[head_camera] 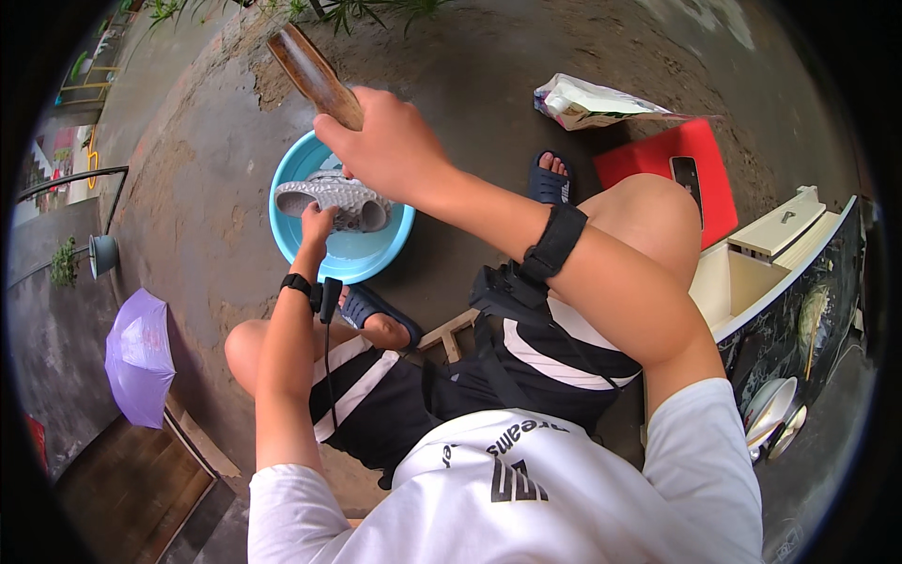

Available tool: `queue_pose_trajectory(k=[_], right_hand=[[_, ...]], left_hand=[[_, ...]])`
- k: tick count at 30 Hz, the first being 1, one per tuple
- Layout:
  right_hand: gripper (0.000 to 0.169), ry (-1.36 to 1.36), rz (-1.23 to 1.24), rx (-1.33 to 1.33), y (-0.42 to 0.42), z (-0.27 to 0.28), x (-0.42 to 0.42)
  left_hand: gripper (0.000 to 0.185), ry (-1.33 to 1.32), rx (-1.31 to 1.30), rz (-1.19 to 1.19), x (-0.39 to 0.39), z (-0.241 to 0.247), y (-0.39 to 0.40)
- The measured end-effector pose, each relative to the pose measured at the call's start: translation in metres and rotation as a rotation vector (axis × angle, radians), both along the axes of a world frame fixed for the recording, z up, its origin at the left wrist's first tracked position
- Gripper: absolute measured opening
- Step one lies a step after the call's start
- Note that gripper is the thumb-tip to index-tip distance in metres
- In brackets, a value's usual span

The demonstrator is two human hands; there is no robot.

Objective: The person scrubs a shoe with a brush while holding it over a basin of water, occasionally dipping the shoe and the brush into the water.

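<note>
A light blue plastic basin (285, 236) with water in it stands on the ground before me. Grey, bumpy foam clogs (331, 194) lie in it, partly hidden by my hands; I cannot tell how many there are. My left hand (317, 224) reaches in and grips the edge of the nearest clog. Above the basin's far right side, my right hand (394, 144) is closed around a brown wooden tool (310, 70). Its grooved, wet-looking face points up and its far end reaches past the basin's rim; its exact kind is unclear.
Slippers (380, 314) are on my feet, either side of the basin. To the right are a red panel-like object (712, 176) bearing a phone (685, 185), a white pouch (599, 106), a cream sink (754, 282) and bowls (771, 405). A purple umbrella (141, 359) is at left.
</note>
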State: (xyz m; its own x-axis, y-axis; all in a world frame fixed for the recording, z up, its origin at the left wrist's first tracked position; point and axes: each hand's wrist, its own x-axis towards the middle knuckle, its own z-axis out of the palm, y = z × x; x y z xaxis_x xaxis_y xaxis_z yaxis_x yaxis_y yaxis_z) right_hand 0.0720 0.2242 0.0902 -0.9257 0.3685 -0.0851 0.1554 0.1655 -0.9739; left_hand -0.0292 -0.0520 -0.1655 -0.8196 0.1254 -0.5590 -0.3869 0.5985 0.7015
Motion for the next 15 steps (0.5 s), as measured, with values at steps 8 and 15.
queue_pose_trajectory(k=[8, 15], right_hand=[[0.043, -0.015, 0.017, -0.011, 0.011, 0.019, 0.011], [0.041, -0.009, -0.012, 0.009, 0.016, 0.009, 0.009]], left_hand=[[0.069, 0.156, 0.025, -0.112, -0.025, -0.006, 0.01], [0.05, 0.45, -0.205, -0.365, -0.006, 0.001, 0.041]])
